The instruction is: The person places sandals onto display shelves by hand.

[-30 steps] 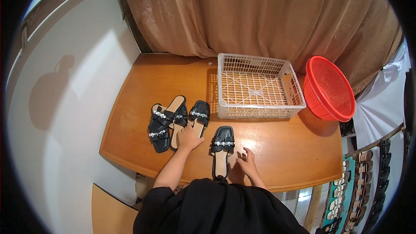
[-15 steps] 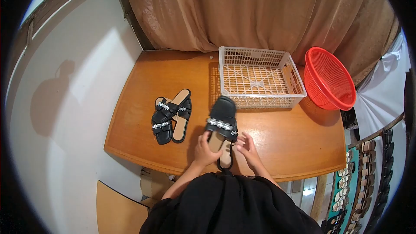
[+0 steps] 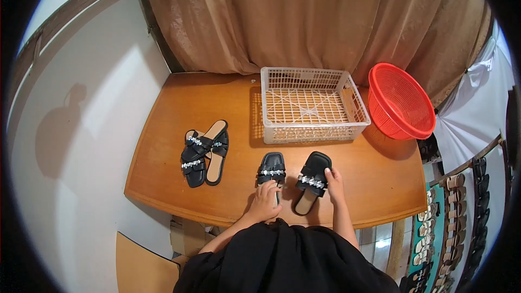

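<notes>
Before me are two black slide sandals with tan insoles and jewelled straps. My left hand (image 3: 264,202) is closed around the rear part of the left sandal (image 3: 272,161), whose toe points away from me. On the right, my right hand (image 3: 336,185) grips the outer edge of the other sandal (image 3: 315,169), thumb on its upper. This one tilts, with its heel toward my body. The two sandals lie side by side with a narrow gap between them. Further left, a small overlapping pile of matching sandals (image 3: 196,152) rests on the wooden table (image 3: 163,114).
A white plastic crate (image 3: 312,133) stands at the back of the table. Beside it a red mesh basket (image 3: 400,103) leans at the right edge. A brown curtain (image 3: 304,16) hangs behind. Racks of shoes (image 3: 453,222) stand at lower right.
The two sandals, earlier overlapping in front of me, are now apart. My right hand has taken hold of one and moved right; the left hand's sandal is lower and flatter.
</notes>
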Tool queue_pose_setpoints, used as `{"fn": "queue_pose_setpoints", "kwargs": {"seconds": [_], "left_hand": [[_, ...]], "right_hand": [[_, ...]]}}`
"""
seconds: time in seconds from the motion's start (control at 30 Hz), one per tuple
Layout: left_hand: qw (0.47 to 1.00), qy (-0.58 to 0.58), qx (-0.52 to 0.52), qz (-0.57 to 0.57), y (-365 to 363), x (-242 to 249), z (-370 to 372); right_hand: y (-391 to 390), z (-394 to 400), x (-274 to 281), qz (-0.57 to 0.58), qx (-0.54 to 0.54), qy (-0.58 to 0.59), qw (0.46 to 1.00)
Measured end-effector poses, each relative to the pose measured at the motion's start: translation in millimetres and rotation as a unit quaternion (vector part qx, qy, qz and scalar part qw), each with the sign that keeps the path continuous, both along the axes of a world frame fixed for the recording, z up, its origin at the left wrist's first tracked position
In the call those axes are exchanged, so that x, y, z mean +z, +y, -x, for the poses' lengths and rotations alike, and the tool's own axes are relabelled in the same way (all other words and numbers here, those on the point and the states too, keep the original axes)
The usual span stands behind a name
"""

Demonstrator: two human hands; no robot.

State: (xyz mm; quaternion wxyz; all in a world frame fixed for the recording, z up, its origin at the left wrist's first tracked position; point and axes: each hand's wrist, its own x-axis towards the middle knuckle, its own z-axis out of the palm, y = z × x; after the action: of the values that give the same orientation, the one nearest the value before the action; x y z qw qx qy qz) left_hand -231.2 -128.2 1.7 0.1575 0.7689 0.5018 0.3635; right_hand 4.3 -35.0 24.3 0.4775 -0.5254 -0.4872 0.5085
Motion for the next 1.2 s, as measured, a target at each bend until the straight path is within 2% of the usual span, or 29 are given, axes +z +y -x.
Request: {"fn": "queue_pose_setpoints", "kwargs": {"seconds": [0.1, 0.13, 0.2, 0.37, 0.53, 0.6, 0.67, 0.7, 0.77, 0.8, 0.87, 0.93, 1.03, 1.13, 1.2], "left_hand": [[0.988, 0.018, 0.132, 0.075, 0, -22, 6], [0.988, 0.021, 0.129, 0.079, 0, -28, 7], [0.976, 0.040, 0.207, 0.052, 3, -37, 5], [0.960, 0.044, 0.231, 0.154, 9, -41, -19], [0.950, 0.074, 0.262, 0.152, 10, -48, -46], [0.949, 0.064, 0.274, 0.143, 12, -49, -54], [0.943, 0.065, 0.285, 0.158, 15, -47, -68], [0.944, 0.058, 0.285, 0.155, 16, -46, -74], [0.945, 0.051, 0.287, 0.149, 15, -47, -88], [0.943, 0.052, 0.291, 0.150, 16, -48, -95], [0.946, 0.060, 0.281, 0.151, 17, -50, -110], [0.949, 0.052, 0.280, 0.137, 19, -53, -124], [0.960, 0.052, 0.238, 0.141, 21, -51, -132], [0.957, 0.051, 0.244, 0.147, 21, -49, -131], [0.957, 0.052, 0.249, 0.141, 22, -48, -131]], "right_hand": [[18, -34, -15, 0.061, -0.037, -0.011, 0.997], [22, -44, -16, 0.094, -0.051, -0.022, 0.994], [30, -60, -28, 0.128, -0.077, -0.032, 0.988], [30, -83, -55, 0.159, -0.091, -0.029, 0.983], [16, -102, -45, 0.193, -0.060, -0.054, 0.978], [17, -113, -63, 0.195, -0.037, -0.068, 0.978], [14, -114, -61, 0.125, 0.017, -0.069, 0.990], [14, -112, -60, 0.127, 0.023, -0.069, 0.989], [10, -105, -60, 0.040, 0.075, -0.318, 0.944], [10, -101, -65, 0.042, 0.078, -0.287, 0.954], [8, -99, -74, -0.018, 0.124, -0.301, 0.945], [3, -92, -51, -0.004, 0.172, -0.319, 0.932], [6, -97, -62, -0.028, 0.189, -0.309, 0.932], [11, -104, -77, -0.020, 0.204, -0.341, 0.917], [10, -103, -85, -0.040, 0.174, -0.267, 0.947]]}}
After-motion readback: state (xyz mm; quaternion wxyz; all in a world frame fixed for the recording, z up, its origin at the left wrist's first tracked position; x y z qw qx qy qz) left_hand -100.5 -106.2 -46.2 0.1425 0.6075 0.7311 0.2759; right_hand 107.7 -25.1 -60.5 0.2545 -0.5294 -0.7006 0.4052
